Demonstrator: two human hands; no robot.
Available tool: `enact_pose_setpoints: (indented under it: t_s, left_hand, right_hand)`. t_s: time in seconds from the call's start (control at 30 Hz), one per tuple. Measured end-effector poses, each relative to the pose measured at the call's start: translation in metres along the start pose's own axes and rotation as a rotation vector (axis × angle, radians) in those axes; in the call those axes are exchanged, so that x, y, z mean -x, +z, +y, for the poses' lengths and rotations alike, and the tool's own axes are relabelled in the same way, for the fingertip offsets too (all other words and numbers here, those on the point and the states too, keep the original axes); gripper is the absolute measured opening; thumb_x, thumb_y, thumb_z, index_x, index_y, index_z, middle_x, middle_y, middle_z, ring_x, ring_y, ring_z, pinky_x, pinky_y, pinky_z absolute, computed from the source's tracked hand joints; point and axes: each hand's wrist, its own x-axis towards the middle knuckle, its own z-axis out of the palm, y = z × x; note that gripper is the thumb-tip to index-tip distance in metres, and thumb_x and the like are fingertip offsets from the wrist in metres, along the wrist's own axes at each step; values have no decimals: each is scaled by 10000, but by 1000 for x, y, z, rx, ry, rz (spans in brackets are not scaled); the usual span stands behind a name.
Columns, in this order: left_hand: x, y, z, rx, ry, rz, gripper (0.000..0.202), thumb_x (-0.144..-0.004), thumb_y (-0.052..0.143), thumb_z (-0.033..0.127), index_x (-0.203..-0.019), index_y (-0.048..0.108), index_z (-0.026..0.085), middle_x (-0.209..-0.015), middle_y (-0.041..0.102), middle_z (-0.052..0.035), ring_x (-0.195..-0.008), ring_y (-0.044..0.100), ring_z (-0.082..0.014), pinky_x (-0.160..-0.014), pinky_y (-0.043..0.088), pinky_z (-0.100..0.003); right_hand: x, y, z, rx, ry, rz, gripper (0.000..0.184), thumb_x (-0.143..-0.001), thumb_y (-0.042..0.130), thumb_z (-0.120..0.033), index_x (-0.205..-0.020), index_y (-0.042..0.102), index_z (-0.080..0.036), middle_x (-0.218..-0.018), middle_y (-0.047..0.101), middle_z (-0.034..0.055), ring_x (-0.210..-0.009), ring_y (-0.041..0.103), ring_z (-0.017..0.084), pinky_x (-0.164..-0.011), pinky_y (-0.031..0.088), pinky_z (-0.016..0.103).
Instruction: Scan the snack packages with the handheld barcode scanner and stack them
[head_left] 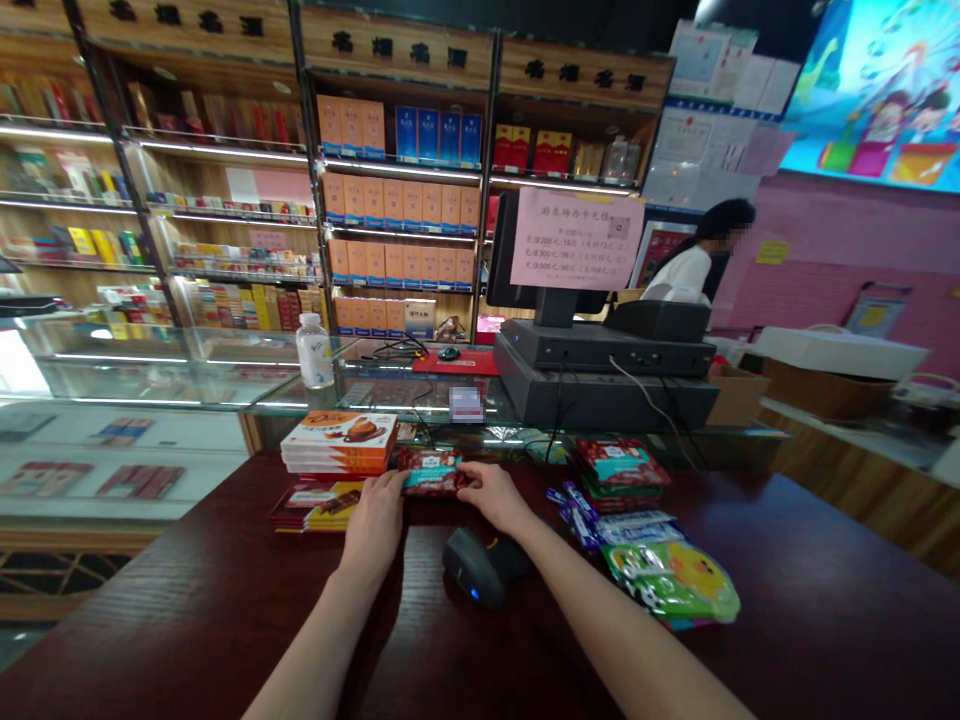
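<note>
A brown snack packet (433,474) with a teal label lies flat between my two hands, over the far part of the dark table. My left hand (377,512) grips its left end, close beside the stacked chocolate boxes. Its right end is pinched between the thumb and fingers of my right hand (489,492). White and orange chocolate boxes (337,440) are piled at the left, with yellow and red flat packs (319,507) below them. Between my forearms a black barcode scanner (474,568) rests on the table, its blue light on.
To the right lie similar brown packets (621,470), blue and white sticks (637,527) and a green pouch (667,580). Behind the table stand a glass counter, a white bottle (315,352) and a monitor (506,250) with a pink notice. A person (686,265) is beyond.
</note>
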Motion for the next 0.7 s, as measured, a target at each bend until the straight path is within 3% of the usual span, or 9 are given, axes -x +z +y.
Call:
enact_pose_setpoints:
  t_s: [0.13, 0.33, 0.53, 0.7]
  left_hand:
    - [2, -5, 6, -150, -35, -1, 434, -928, 429, 106, -1303, 614, 221, -1324, 605, -96, -1134, 538, -258, -906, 511, -365]
    - [2, -6, 10, -279, -23, -34, 462, -936, 389, 104, -1334, 586, 233, -1272, 592, -119, -1086, 534, -267, -861, 494, -399]
    - [4, -7, 12, -232, -17, -39, 572, -929, 355, 74, -1471, 421, 242, -1312, 632, -100, -1139, 538, -260, -901, 461, -416]
    - [4, -6, 10, -191, -10, -43, 565, -913, 364, 68, -1449, 449, 226, -1280, 667, -109, -1152, 559, -270, -910, 452, -420]
  right_hand:
    - [-4, 0, -5, 69, -20, 14, 347, -726, 688, -124, -1056, 782, -179, -894, 781, 56, -803, 705, 196, -760, 504, 256]
    - [-6, 4, -6, 154, -13, 0, 353, -728, 691, -125, -1058, 786, -207, -798, 768, 35, -767, 701, 194, -730, 487, 243]
    - [-11, 2, -9, 195, -14, -22, 445, -717, 693, -97, -1150, 752, -186, -788, 757, 34, -743, 693, 182, -711, 472, 228]
    - [-16, 1, -9, 206, -11, -12, 478, -727, 663, -77, -1193, 729, -161, -795, 760, 44, -768, 703, 193, -738, 477, 239]
